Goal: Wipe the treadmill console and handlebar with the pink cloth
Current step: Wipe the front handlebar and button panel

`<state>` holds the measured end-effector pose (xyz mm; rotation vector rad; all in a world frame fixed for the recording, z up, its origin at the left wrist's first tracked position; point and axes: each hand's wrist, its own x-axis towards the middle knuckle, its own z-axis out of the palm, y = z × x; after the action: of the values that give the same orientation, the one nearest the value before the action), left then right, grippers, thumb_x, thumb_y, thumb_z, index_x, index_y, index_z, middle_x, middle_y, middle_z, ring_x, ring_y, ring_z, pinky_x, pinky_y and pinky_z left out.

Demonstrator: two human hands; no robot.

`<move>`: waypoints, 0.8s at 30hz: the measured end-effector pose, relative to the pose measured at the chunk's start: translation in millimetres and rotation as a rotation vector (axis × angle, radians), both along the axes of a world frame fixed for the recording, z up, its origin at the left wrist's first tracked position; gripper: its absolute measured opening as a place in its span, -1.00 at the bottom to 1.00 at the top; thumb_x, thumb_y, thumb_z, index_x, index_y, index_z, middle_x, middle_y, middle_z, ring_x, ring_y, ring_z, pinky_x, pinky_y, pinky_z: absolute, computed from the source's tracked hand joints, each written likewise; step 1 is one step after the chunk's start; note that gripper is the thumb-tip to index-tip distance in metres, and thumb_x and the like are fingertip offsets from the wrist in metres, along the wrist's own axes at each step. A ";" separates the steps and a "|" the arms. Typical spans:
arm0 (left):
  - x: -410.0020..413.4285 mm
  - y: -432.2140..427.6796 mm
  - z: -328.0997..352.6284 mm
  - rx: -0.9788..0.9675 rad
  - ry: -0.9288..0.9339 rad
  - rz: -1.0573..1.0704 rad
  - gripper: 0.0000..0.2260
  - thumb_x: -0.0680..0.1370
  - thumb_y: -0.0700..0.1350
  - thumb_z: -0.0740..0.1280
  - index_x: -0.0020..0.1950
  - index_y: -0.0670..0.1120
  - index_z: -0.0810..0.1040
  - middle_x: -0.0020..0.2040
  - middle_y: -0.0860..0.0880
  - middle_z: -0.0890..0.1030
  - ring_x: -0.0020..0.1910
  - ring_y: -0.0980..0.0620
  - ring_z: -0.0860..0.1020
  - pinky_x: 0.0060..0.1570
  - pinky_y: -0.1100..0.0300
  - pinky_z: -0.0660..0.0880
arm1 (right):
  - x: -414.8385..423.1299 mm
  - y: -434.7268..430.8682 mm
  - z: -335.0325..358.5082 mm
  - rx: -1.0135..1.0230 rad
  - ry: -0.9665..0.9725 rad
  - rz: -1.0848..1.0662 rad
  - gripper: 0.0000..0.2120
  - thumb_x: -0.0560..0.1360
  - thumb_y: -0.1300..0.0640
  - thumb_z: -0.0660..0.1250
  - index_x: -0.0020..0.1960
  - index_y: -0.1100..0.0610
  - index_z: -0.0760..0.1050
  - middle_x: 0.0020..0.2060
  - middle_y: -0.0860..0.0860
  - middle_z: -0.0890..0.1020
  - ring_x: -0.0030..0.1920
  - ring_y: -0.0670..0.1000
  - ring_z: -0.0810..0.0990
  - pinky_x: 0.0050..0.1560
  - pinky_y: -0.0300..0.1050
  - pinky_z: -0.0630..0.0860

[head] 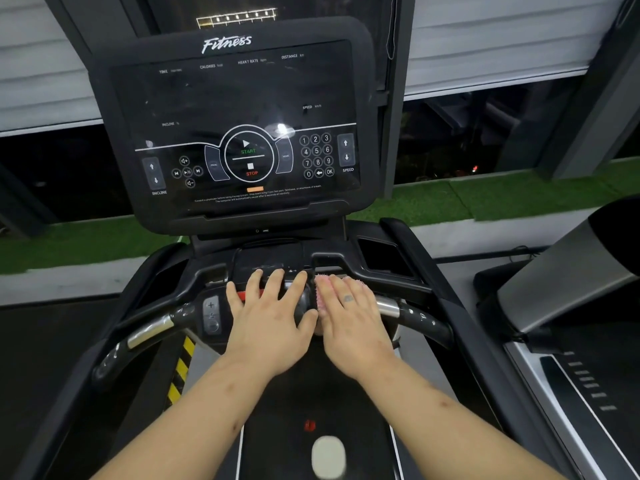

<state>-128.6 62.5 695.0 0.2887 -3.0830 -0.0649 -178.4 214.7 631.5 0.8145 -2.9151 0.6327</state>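
Currently, pink cloth (321, 295) under flat right hand (349, 318) on handlebar (388, 306), left hand (270, 317) flat beside it

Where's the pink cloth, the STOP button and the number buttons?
pink cloth (321, 294): head view, on the fuzzy edge that peeks out.
STOP button (250, 166): head view, on its white square.
number buttons (316, 150): head view, on the middle key, 5.

This is a gym. A treadmill console (242, 133) marked "Fitness" faces a dark window (485, 140). Another machine (571, 289) stands beside it.
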 end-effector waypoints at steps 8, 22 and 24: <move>-4.3 3.0 -0.3 -0.024 0.000 -0.026 -0.36 0.62 0.35 0.03 0.67 0.22 -0.02 0.69 0.00 0.10 0.67 -0.18 -0.07 0.56 -0.36 -0.23 | -2.4 26.9 -11.4 -0.039 -0.039 -0.109 -0.39 0.64 -0.13 -0.27 0.68 -0.10 0.01 0.65 -0.07 0.13 0.65 0.00 -0.03 0.60 -0.06 -0.33; -7.8 9.8 2.3 0.051 -0.024 -0.006 -0.40 0.64 0.28 0.06 0.67 0.22 0.02 0.69 0.01 0.08 0.66 -0.17 -0.10 0.57 -0.32 -0.24 | -5.7 29.6 -11.0 -0.028 0.001 -0.092 -0.45 0.68 0.03 0.00 0.67 0.01 0.09 0.62 0.02 0.24 0.64 0.11 0.07 0.65 0.11 -0.10; -7.5 9.0 4.0 0.064 -0.029 -0.005 -0.42 0.66 0.24 0.07 0.67 0.22 0.02 0.69 0.02 0.07 0.67 -0.15 -0.10 0.58 -0.31 -0.25 | -6.6 12.7 -0.3 -0.021 0.008 -0.046 -0.41 0.68 0.05 0.12 0.67 0.03 0.06 0.63 0.03 0.21 0.64 0.13 0.05 0.64 0.12 -0.10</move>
<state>-136.1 71.5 699.0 0.2869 -3.1146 -0.1611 -185.0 227.4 631.2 0.7441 -2.9055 0.6539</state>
